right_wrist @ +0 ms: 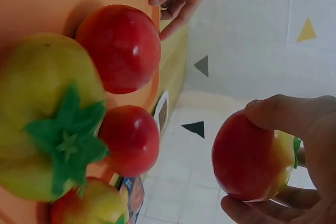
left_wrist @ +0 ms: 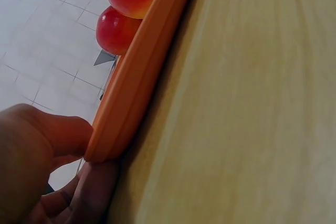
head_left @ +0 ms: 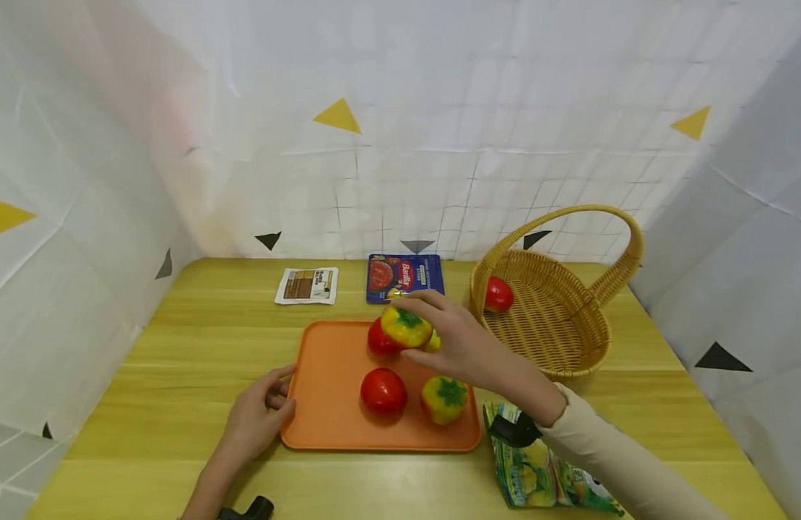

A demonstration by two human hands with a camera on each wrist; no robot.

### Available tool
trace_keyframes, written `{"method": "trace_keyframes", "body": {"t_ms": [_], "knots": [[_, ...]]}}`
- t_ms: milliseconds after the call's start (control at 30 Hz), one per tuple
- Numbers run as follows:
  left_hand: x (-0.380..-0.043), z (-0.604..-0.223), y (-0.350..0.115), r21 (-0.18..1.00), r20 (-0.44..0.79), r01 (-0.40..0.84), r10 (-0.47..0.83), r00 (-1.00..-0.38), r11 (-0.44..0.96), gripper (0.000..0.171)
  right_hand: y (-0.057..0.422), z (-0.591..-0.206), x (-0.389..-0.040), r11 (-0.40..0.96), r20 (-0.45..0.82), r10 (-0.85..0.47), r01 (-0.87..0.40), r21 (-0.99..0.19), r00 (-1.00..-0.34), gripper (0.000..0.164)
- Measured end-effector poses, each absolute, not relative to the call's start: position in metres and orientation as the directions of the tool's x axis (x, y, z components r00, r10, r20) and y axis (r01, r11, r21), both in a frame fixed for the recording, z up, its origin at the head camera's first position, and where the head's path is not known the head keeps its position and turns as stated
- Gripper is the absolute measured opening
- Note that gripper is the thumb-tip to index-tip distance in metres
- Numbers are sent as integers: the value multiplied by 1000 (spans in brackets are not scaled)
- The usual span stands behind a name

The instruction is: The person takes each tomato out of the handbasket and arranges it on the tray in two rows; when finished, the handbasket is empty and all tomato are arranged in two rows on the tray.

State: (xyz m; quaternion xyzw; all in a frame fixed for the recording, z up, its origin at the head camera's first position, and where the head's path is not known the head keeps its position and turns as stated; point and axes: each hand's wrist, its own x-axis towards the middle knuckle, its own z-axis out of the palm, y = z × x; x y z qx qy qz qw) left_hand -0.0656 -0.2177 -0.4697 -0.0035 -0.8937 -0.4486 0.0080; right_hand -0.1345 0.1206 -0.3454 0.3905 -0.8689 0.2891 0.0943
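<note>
My right hand (head_left: 461, 339) holds a tomato (head_left: 405, 327) with a yellow top and green calyx, thumb and fingers around its sides. In the right wrist view its red underside faces the camera, and it hangs apart from the others. Below it lies an orange tray (head_left: 325, 397) bearing several similar tomatoes: a red one (head_left: 383, 392) at the middle, a yellow-topped one (head_left: 444, 399) at front right, and two at the back, partly hidden by the held one. At the tray's left edge my left hand (head_left: 253, 417) pinches the rim, thumb above and finger beneath.
A wicker basket (head_left: 598, 339) with a tall handle stands at back right, one red tomato (head_left: 499, 295) inside. A blue Barilla pouch (head_left: 433, 274) and a small white packet (head_left: 307, 286) lie behind the tray. Under my right forearm lies a green packet (head_left: 533, 469).
</note>
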Motion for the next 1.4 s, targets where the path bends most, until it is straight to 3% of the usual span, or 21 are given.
{"method": "trace_keyframes", "body": {"t_ms": [267, 500, 767, 1400], "knots": [[-64, -474, -218, 800, 8, -2, -13, -1000, 600, 56, 98, -348, -145, 502, 369, -673, -762, -409, -641, 65], [-64, -474, -218, 804, 12, 5, -7, -1000, 595, 56, 78, -351, -154, 537, 329, -682, -753, -380, -653, 64], [-65, -476, -218, 798, 9, 4, -6, -1000, 602, 55, 53, -354, -168, 534, 219, -723, -731, -425, -656, 63], [-66, -474, -218, 796, 3, -4, -10, -1000, 605, 56, 2, -373, -194, 572, 28, -774, -718, -396, -632, 66]]}}
